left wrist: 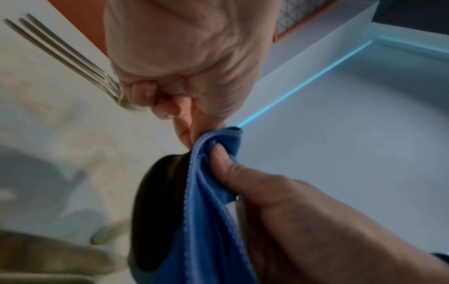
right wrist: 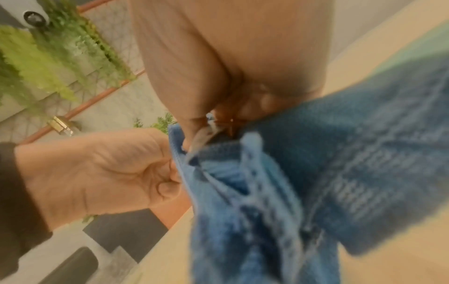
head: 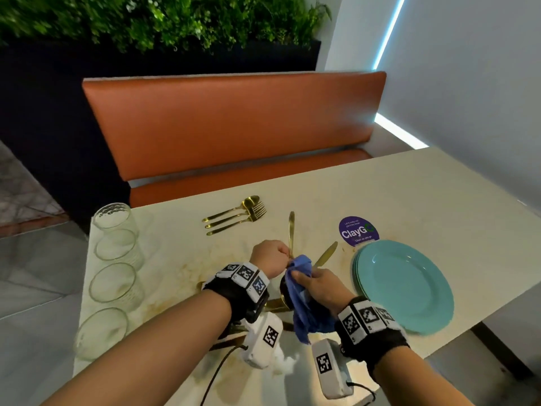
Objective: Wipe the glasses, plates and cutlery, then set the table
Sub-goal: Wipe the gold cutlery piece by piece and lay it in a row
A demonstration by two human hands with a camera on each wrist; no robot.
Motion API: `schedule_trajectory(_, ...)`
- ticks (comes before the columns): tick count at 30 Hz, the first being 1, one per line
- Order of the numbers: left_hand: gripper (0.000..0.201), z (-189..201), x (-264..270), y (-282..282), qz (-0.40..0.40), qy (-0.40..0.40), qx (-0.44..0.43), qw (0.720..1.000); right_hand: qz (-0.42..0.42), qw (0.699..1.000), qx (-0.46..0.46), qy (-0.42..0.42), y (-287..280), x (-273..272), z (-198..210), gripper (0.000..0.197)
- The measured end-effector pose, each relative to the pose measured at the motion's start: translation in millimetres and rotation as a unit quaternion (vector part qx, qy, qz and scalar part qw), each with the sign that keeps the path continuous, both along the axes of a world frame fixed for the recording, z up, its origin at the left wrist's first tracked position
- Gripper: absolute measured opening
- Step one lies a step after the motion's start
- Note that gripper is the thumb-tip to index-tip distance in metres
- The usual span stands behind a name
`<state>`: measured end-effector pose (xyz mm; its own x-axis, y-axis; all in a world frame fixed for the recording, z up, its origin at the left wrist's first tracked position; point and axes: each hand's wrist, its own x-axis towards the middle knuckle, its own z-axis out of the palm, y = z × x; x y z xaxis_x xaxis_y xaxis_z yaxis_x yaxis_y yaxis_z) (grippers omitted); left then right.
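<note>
A person's two bare hands work above a pale bench that has an orange padded seat behind it. The left hand is curled into a fist around the handle of a gold fork, whose tines stick out past the knuckles in the left wrist view. The right hand grips a bunched blue cloth, thumb and fingers folded round it, with the cloth pressed against the end of the piece the left hand holds; what lies inside the cloth cannot be seen. Four clear glasses stand in a row along the left edge of the bench. Near the far edge lie three gold pieces of cutlery side by side, a spoon and forks. Two gold knives lie just beyond the hands. A stack of turquoise plates sits at the right, beside a round purple sticker. More gold cutlery lies under the wrists, partly hidden
</note>
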<state>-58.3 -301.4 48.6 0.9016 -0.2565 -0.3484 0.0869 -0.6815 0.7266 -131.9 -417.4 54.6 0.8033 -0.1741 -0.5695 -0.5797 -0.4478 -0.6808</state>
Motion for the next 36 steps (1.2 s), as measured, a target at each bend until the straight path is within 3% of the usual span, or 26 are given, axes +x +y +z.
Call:
schedule_trajectory(3,0.014,3,0,11,0.049,0.008,-0.05,0.998,-0.05,0.998,0.032,0.024,12,14,-2,0.02)
schedule_trajectory(6,0.014,6,2,19,0.093,0.031,-0.09,0.991,-0.1,0.99,0.067,0.076,22,25,-2,0.048)
schedule_trajectory(7,0.015,7,4,22,0.105,0.035,-0.101,0.989,-0.11,0.987,0.09,0.077,27,26,-2,0.048)
schedule_trajectory(12,0.014,10,10,31,0.13,0.02,-0.12,0.984,-0.116,0.972,0.202,0.017,44,27,-8,0.005)
schedule_trajectory(15,0.009,9,12,35,0.162,0.014,-0.138,0.977,-0.085,0.986,0.145,-0.008,43,37,-5,0.006)
schedule_trajectory(17,0.003,11,15,38,0.191,0.024,-0.161,0.968,-0.069,0.994,0.083,0.011,41,44,2,0.02)
schedule_trajectory(20,0.006,13,22,40,0.225,0.045,-0.202,0.952,-0.075,0.994,0.073,0.036,41,50,4,0.034)
schedule_trajectory(24,0.009,19,26,46,0.241,0.039,-0.231,0.942,-0.036,0.995,0.092,-0.007,43,51,1,0.012)
schedule_trajectory(27,0.006,21,29,55,0.215,0.055,-0.243,0.944,-0.01,0.997,0.054,-0.054,34,55,9,0.015)
schedule_trajectory(29,0.017,25,32,63,0.199,0.069,-0.254,0.944,0.028,0.997,0.023,-0.068,25,59,15,0.019)
schedule_trajectory(31,0.041,29,40,76,0.215,0.061,-0.264,0.938,0.08,0.994,-0.016,-0.07,17,62,22,0.015)
schedule_trajectory(33,0.063,35,48,93,0.197,0.025,-0.23,0.953,0.11,0.99,-0.069,-0.055,12,65,28,0.009)
schedule_trajectory(35,0.048,42,52,109,0.079,-0.036,-0.071,0.994,0.126,0.985,-0.116,-0.036,6,69,31,0.016)
schedule_trajectory(36,0.035,43,52,113,0.003,-0.061,0.031,0.998,0.136,0.981,-0.135,-0.032,5,70,34,0.019)
